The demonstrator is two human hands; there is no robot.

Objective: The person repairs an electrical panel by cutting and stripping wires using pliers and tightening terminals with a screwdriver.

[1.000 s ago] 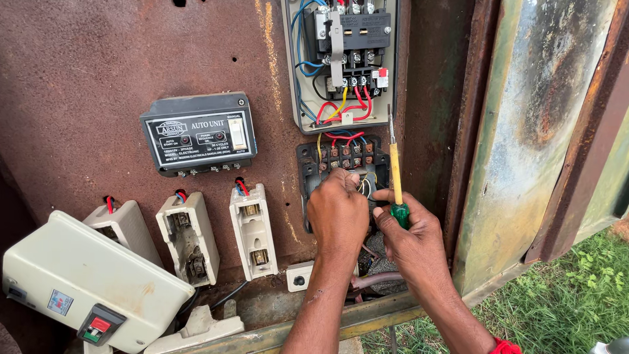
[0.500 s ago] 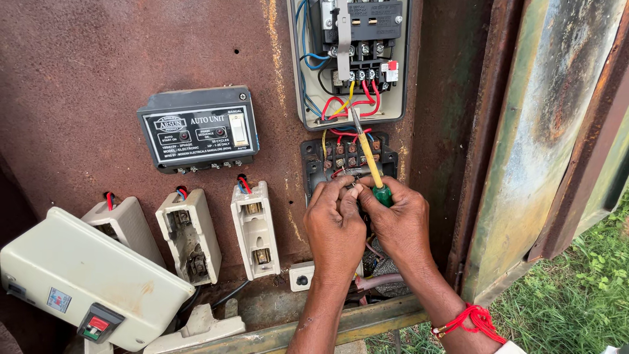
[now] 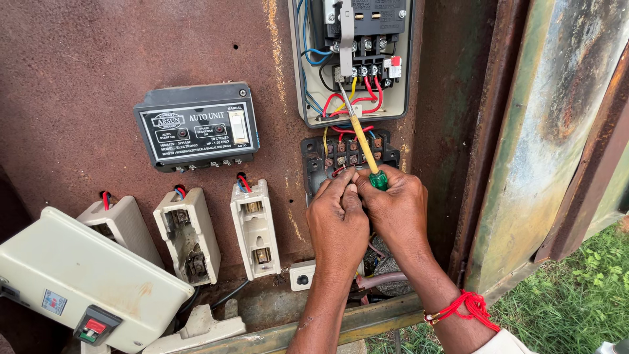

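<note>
My right hand (image 3: 395, 208) grips a screwdriver (image 3: 363, 147) with a yellow shaft and green handle; it points up and left, its tip near the wires of the open white switch box (image 3: 300, 78). My left hand (image 3: 337, 219) is beside it, fingers pinched at the wires of the dark terminal block (image 3: 347, 154) on the rusty metal panel (image 3: 98, 65). Both hands touch each other over the block's lower part, which they hide. A red thread band (image 3: 468, 307) circles my right wrist.
A black control unit (image 3: 196, 126) is fixed left of the block. Below it stand three open white fuse carriers (image 3: 254, 226). A loose cream starter cover (image 3: 78, 282) leans at the lower left. A rusty door frame (image 3: 524, 144) and grass (image 3: 576, 295) lie to the right.
The view has tilted down. My right hand swung the screwdriver from upright to leaning left, its tip now up at the white switch box. My left hand stays at the terminal block.
</note>
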